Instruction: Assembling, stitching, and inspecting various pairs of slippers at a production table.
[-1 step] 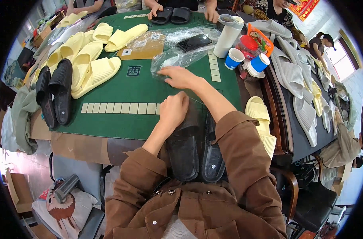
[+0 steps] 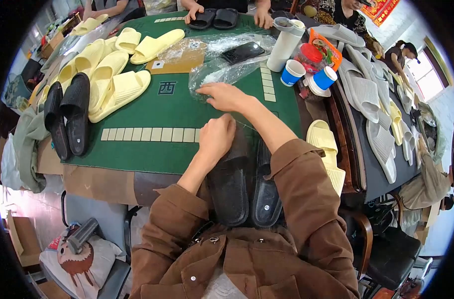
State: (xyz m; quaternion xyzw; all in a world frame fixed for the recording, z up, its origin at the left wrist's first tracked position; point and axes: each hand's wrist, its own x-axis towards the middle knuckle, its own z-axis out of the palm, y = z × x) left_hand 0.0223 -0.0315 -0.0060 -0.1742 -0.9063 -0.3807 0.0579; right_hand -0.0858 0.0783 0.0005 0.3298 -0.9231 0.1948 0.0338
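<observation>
A pair of black slide slippers lies in front of my body at the table's near edge, toes pointing away. My left hand (image 2: 217, 135) is closed at the toe end of the left black slipper (image 2: 228, 192), its fingertips partly hidden. The right black slipper (image 2: 267, 197) lies beside it, partly covered by my right sleeve. Reaching farther out, my right hand (image 2: 226, 96) has its fingers bent together at the near edge of a clear plastic bag (image 2: 222, 74) with whitish contents. Whatever those fingertips pinch, I cannot make out. A thin strand shows between my hands.
On the green mat (image 2: 137, 157), yellow slippers (image 2: 121, 94) and a black pair (image 2: 76, 114) are at left. A phone (image 2: 243, 52), white bottle (image 2: 285, 47) and paper cups (image 2: 292, 73) stand beyond. Grey slippers (image 2: 361, 92) line the right-hand table. Another person's hand (image 2: 193, 13) touches black slippers opposite.
</observation>
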